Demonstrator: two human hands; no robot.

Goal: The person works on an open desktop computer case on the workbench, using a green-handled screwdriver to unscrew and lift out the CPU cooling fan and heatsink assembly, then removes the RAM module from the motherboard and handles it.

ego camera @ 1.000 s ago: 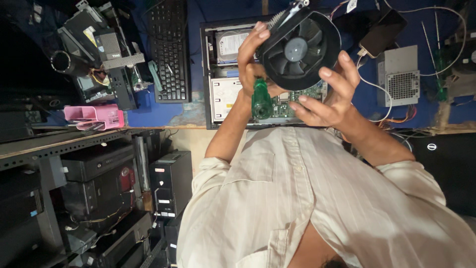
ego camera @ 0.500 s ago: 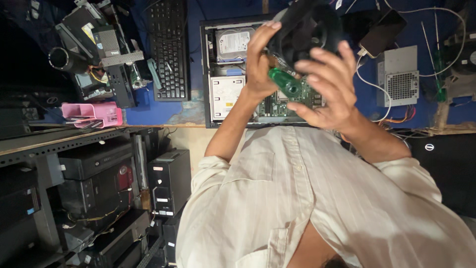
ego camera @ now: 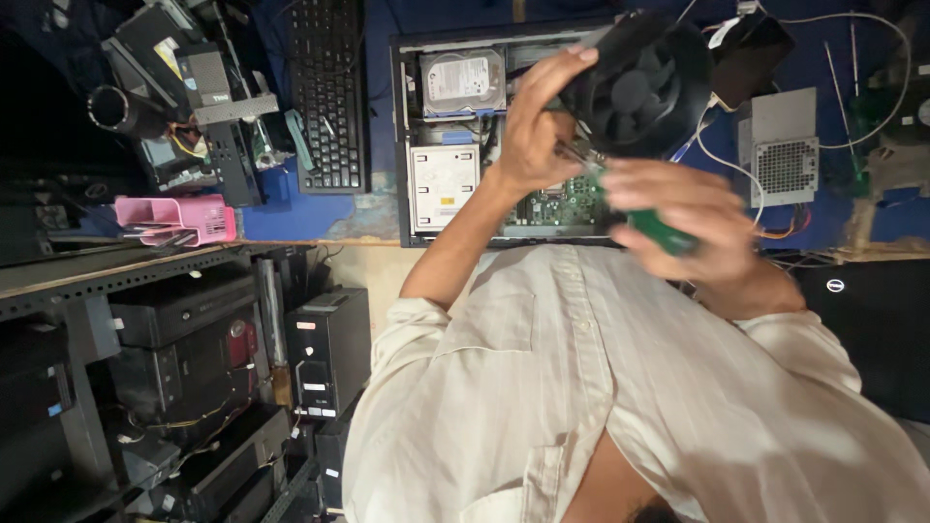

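Above the open computer case, a black fan and both hands block the way to the motherboard; the hard drive bay stays reachable; keyboard crowds one flank, power supply and cables the other.

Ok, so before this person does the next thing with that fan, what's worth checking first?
1. Left hand has a firm hold on the black fan: fingers wrap over its rim. Ok.
2. Right hand has a firm hold on the green-handled screwdriver: closed around the handle. Ok.
3. Screwdriver tip seated on a screw: hidden between the hands. Cannot tell.
4. Fan well above the open computer case: it is held up over it. Ok.
5. Fan cable free of the board: hidden behind the hands. Cannot tell.
6. Free room beside the case: the keyboard and power supply crowd both sides. Probably not ok.
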